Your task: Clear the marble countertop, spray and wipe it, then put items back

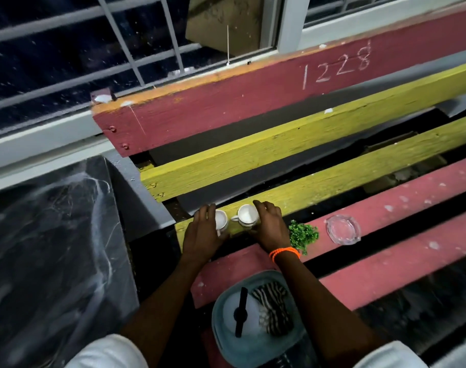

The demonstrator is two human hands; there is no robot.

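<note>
Two white cups sat on the yellow slat (333,179): left cup (221,219) gripped by left hand (203,235), right cup (248,214) by right hand (269,227). Marble countertop (54,235) lay leftward, nearer the left hand.

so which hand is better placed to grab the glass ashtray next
Right. The right hand rests on the right cup, with only the small green plant between it and the glass ashtray. The left hand is at the left cup, farther away.
</note>
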